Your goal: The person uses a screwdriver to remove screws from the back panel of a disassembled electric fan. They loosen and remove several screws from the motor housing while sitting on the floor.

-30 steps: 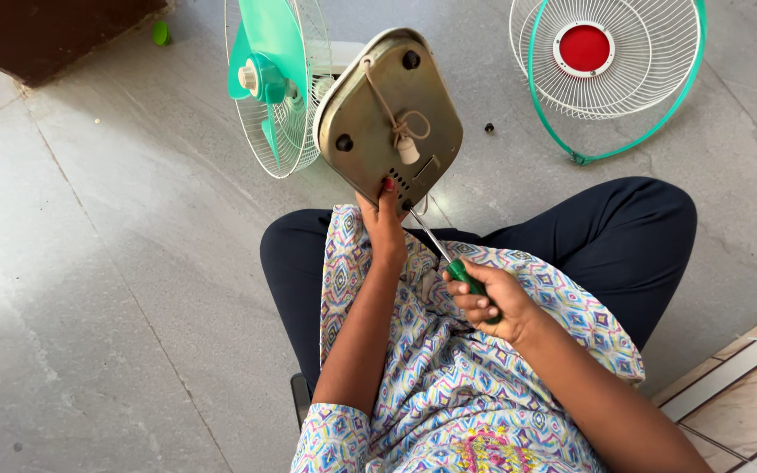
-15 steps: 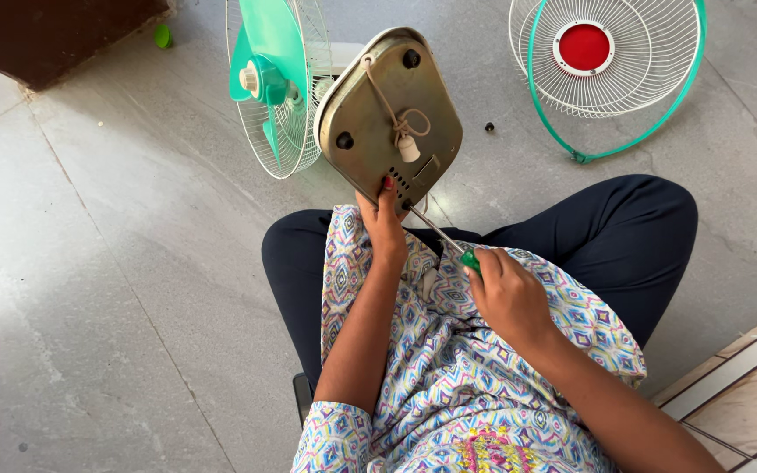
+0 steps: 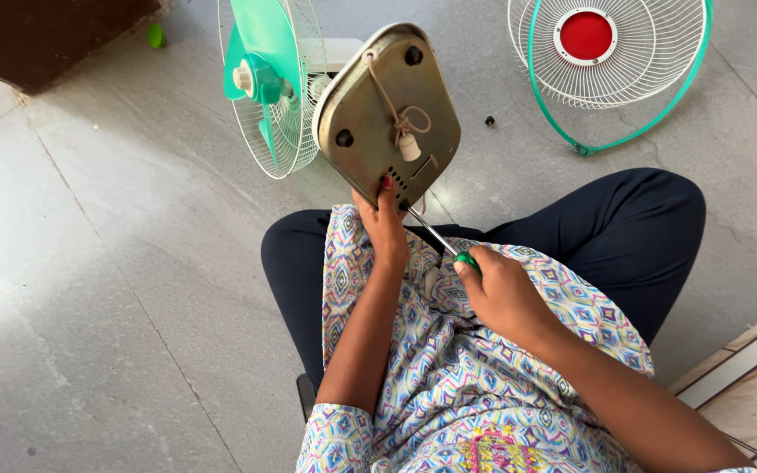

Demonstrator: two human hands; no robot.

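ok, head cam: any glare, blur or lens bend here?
Head view: sharp overall, no motion blur on the left hand, right hand or screwdriver; a washed-out sunlit patch on the floor at left; soft shadow under the fan base; floor seams look slightly bowed near the edges.

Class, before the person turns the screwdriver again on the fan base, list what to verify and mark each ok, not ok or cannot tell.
1. Left hand grips the lower edge of the grey metal fan base: ok.
2. Right hand wraps the green-handled screwdriver: ok.
3. Tip seated in a screw: cannot tell.
4. Tied cord with white knob clear of the shaft: ok.
5. Small dark loose part on the stone floor, out of the way: ok.
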